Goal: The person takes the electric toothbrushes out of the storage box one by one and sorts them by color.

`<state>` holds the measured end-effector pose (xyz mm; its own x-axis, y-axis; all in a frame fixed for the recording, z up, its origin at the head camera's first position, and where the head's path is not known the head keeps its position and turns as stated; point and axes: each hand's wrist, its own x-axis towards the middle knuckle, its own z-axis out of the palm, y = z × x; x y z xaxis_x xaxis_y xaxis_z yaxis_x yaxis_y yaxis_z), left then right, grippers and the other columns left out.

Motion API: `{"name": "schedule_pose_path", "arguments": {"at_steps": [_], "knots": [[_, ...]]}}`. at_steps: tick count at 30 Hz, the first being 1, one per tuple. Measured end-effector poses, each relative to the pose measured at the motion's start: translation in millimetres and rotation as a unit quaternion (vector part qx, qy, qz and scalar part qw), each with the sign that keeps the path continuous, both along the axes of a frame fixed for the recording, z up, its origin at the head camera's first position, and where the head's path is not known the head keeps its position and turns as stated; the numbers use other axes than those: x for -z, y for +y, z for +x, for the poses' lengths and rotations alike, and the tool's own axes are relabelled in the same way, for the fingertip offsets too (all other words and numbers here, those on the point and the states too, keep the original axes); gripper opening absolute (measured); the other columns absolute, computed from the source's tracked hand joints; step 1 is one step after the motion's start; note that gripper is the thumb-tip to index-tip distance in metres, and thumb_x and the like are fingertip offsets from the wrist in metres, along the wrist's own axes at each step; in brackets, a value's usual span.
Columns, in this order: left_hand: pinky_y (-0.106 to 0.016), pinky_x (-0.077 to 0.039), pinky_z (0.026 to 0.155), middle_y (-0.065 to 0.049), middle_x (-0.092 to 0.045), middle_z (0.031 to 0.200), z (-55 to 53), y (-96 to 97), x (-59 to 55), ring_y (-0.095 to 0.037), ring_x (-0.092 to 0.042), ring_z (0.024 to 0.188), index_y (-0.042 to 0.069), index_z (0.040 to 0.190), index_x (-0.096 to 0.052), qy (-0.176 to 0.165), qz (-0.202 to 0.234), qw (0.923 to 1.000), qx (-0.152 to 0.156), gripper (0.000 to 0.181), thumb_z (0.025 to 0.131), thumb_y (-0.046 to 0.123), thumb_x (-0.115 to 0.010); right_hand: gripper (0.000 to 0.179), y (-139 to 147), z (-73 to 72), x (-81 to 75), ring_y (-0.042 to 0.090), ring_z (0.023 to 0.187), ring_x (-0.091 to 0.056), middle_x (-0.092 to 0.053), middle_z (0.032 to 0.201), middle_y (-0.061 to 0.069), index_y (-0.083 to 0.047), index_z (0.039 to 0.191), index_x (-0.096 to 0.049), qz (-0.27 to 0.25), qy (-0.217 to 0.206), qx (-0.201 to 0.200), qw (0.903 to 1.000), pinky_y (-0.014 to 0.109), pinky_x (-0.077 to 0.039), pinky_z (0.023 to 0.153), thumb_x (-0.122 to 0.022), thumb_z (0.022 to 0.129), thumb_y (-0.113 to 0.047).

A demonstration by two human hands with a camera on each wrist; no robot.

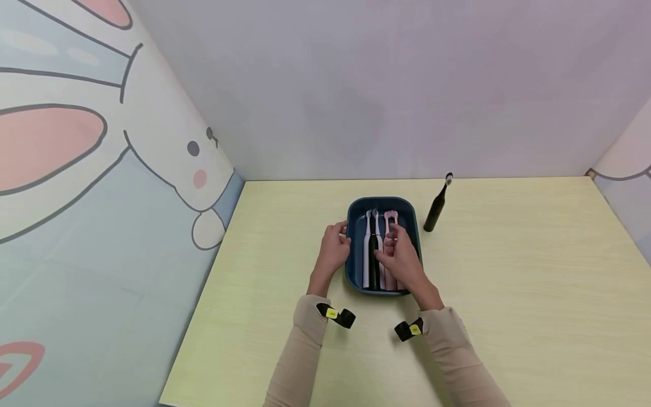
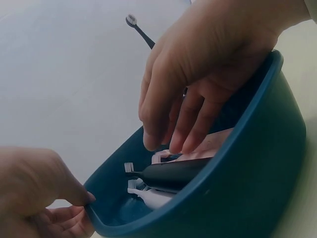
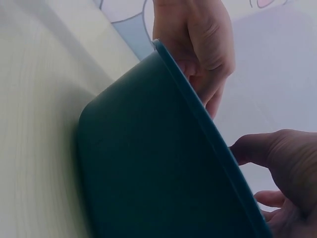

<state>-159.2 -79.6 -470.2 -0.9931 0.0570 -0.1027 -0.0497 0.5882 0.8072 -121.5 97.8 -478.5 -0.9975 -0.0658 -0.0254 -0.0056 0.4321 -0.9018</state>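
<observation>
Storage bin: a dark teal bin (image 1: 352,271) with rounded corners sits at the middle of the frame on the pale wood-grain table (image 1: 519,254).
Toothbrushes inside: side by side, heads toward the top of the frame; from left to right a white electric toothbrush (image 1: 366,254), a black electric toothbrush (image 1: 373,265), a second white electric toothbrush (image 1: 382,276), then two pink electric toothbrushes (image 1: 390,281).
Left hand: this hand (image 1: 333,249) pinches the bin's left rim, thumb on the edge and fingers bent below it, at the lower left of the left wrist view.
Right hand: this hand (image 1: 403,257) reaches over the bin's right side, fingers released and loosely bent downward.
Right fingertips: directly above the pink pair, the thumb over the black and second white handles; whether they touch cannot be told.
Standing toothbrush: another black electric toothbrush (image 1: 435,212) stands on the table just right of the bin, beyond the right hand's fingers.
Sleeves: beige (image 1: 297,362), each with a small black wrist camera (image 1: 347,318).
Left wall: a cartoon rabbit (image 1: 168,141), upper left.
</observation>
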Motion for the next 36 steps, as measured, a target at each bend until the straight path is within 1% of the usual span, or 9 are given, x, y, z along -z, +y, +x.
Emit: {"name": "schedule_pose_path", "arguments": {"at_steps": [4,8,10,15,19,22,26,32,36], "knots": [[-0.033,-0.05,0.079,-0.014,-0.052,0.113,-0.3,0.6,0.1,-0.022,-0.06,0.093,0.003,0.138,-0.048,0.0,-0.001,1.0,-0.001,0.045,0.093,0.002,-0.053,0.074,-2.1,-1.2,1.1,0.025,0.094,-0.053,-0.05,0.116,0.018,0.001,0.145,-0.024,0.005,-0.027,-0.013,0.9995,0.039,-0.049,0.087,-0.068,0.086,-0.009],[-0.032,-0.05,0.078,-0.014,-0.052,0.113,-0.7,1.1,0.2,-0.021,-0.06,0.092,0.003,0.138,-0.049,0.001,-0.003,1.0,-0.001,0.044,0.093,0.003,-0.053,0.073,-3.5,-2.0,0.9,0.024,0.097,-0.052,-0.05,0.118,0.016,0.0,0.145,-0.024,0.026,-0.057,-0.023,0.9978,0.039,-0.049,0.089,-0.068,0.087,-0.01],[-0.032,-0.05,0.078,-0.014,-0.052,0.113,-0.9,1.4,-0.2,-0.021,-0.06,0.092,0.003,0.138,-0.049,0.0,-0.003,1.0,-0.002,0.044,0.093,0.003,-0.053,0.073,-4.0,-2.2,-0.1,0.024,0.098,-0.053,-0.051,0.117,0.015,0.0,0.145,-0.024,0.038,-0.064,-0.027,0.9968,0.04,-0.05,0.09,-0.068,0.087,-0.011],[-0.032,-0.05,0.077,-0.014,-0.051,0.114,-1.4,1.8,-1.0,-0.021,-0.059,0.091,0.004,0.138,-0.048,-0.003,-0.004,1.0,-0.002,0.045,0.094,0.003,-0.053,0.069,-5.0,-3.4,-2.4,0.024,0.093,-0.055,-0.054,0.11,0.014,0.002,0.141,-0.028,0.055,-0.074,-0.04,0.9949,0.038,-0.05,0.084,-0.068,0.086,-0.01],[-0.031,-0.05,0.077,-0.014,-0.052,0.113,-2.5,1.7,-0.3,-0.021,-0.06,0.091,0.004,0.138,-0.049,-0.001,-0.005,1.0,-0.002,0.044,0.094,0.003,-0.053,0.068,-6.6,-4.5,-4.3,0.022,0.091,-0.055,-0.055,0.107,0.013,0.001,0.141,-0.03,0.07,-0.089,-0.042,0.9927,0.037,-0.049,0.083,-0.069,0.086,-0.011],[-0.031,-0.05,0.077,-0.014,-0.052,0.113,-2.5,2.2,-0.3,-0.021,-0.06,0.091,0.004,0.138,-0.049,-0.002,-0.004,1.0,-0.003,0.044,0.094,0.003,-0.053,0.07,-8.0,-5.8,-4.9,0.022,0.091,-0.055,-0.056,0.107,0.013,0.002,0.142,-0.03,0.083,-0.093,-0.041,0.9913,0.038,-0.05,0.083,-0.07,0.086,-0.012],[-0.031,-0.05,0.077,-0.014,-0.051,0.114,-1.3,3.5,-1.5,-0.02,-0.06,0.09,0.004,0.138,-0.048,-0.006,-0.004,1.0,-0.003,0.045,0.094,0.003,-0.053,0.071,-9.3,-7.0,-4.3,0.023,0.09,-0.055,-0.056,0.104,0.014,0.003,0.141,-0.033,0.101,-0.088,-0.044,0.99,0.038,-0.05,0.081,-0.072,0.085,-0.016],[-0.032,-0.05,0.078,-0.015,-0.052,0.115,-0.4,5.2,-2.9,-0.02,-0.06,0.091,0.003,0.138,-0.048,-0.005,-0.007,1.0,-0.003,0.045,0.094,0.002,-0.053,0.069,-12.6,-6.7,-5.9,0.023,0.085,-0.055,-0.056,0.1,0.014,0.003,0.14,-0.035,0.133,-0.087,-0.045,0.9862,0.036,-0.049,0.074,-0.072,0.085,-0.02],[-0.033,-0.051,0.079,-0.015,-0.052,0.115,0.2,6.5,-3.2,-0.021,-0.059,0.092,0.003,0.138,-0.048,-0.006,-0.007,0.9999,-0.005,0.044,0.094,0.003,-0.052,0.07,-15.8,-6.6,-9.4,0.026,0.091,-0.056,-0.057,0.108,0.018,0.004,0.141,-0.035,0.155,-0.093,-0.045,0.9824,0.04,-0.051,0.08,-0.071,0.086,-0.022]]}}
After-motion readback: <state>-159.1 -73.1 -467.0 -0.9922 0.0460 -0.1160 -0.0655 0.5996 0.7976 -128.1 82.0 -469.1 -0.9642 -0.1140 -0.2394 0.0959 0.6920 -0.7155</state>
